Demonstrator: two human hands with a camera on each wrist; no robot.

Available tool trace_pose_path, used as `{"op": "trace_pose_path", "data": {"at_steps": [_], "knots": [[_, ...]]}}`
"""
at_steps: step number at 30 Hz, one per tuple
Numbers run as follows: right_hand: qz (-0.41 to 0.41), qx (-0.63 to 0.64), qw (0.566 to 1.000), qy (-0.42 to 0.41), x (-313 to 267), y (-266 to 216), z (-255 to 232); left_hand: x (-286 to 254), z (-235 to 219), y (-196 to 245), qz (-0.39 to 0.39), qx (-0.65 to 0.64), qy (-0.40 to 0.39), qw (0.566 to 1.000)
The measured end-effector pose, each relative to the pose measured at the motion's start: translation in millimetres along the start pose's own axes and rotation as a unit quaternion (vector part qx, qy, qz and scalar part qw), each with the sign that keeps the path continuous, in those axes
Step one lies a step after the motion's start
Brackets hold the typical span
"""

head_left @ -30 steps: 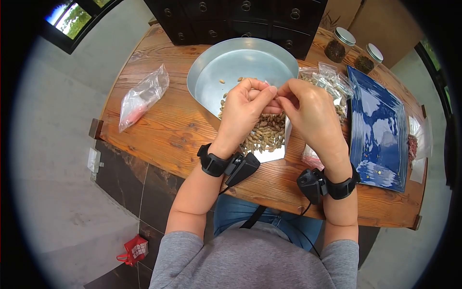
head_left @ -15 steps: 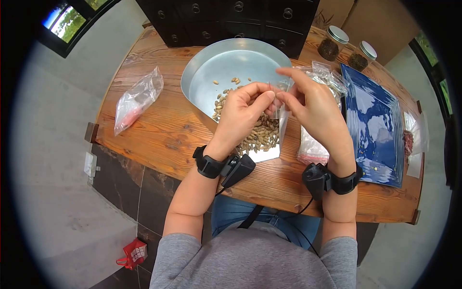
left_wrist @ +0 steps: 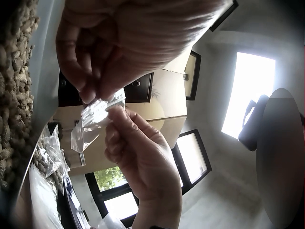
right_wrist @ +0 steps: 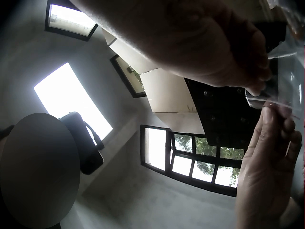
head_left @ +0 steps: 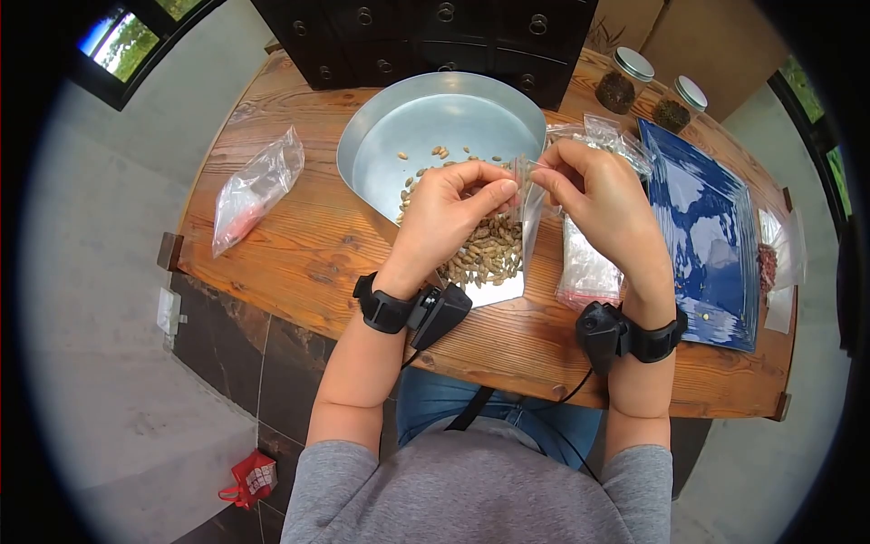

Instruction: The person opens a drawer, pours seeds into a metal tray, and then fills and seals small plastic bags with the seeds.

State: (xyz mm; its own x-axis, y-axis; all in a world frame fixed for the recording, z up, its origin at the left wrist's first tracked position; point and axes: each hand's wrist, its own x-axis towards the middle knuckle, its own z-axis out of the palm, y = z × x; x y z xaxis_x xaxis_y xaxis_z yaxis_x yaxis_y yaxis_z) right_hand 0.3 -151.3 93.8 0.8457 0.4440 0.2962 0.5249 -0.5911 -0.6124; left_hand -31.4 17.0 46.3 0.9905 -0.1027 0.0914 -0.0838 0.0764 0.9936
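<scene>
A small clear zip bag point(head_left: 531, 201) with a thin reddish line along its mouth is stretched between both hands. My left hand point(head_left: 446, 207) pinches its edge between thumb and forefinger. From the other side, my right hand point(head_left: 605, 192) grips the bag's edge with thumb and fingertips. In the left wrist view the crinkled clear bag point(left_wrist: 86, 131) hangs below the fingertips. Below the hands, many brown oval pods point(head_left: 489, 254) lie in a heap, partly hidden by the left hand. They spread into a round metal pan point(head_left: 435, 118) and over a white surface point(head_left: 500, 292) in front.
Filled clear bags point(head_left: 594, 263) lie right of the pods, beside a blue glazed tray point(head_left: 693, 208). A bag with something pink point(head_left: 258, 195) is at the left. Two lidded jars point(head_left: 618, 86) and a dark drawer cabinet point(head_left: 417, 41) stand at the back.
The hands have drawn slightly apart, and the clear bag now shows between them. The right fingers lifted off briefly, then came back to pinch its edge. The head view has shifted a little.
</scene>
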Motion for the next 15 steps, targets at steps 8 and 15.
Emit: {"op": "trace_pose_path", "data": {"at_steps": [8, 15], "knots": [[0.021, 0.036, 0.999, -0.003, 0, -7, 4, -1, 0, 1, 0.002, 0.019, 0.0, 1.0], [-0.008, 0.057, 0.998, -0.017, -3, -14, -1, -2, 2, 7, -0.022, -0.045, 0.024, 0.998]]}}
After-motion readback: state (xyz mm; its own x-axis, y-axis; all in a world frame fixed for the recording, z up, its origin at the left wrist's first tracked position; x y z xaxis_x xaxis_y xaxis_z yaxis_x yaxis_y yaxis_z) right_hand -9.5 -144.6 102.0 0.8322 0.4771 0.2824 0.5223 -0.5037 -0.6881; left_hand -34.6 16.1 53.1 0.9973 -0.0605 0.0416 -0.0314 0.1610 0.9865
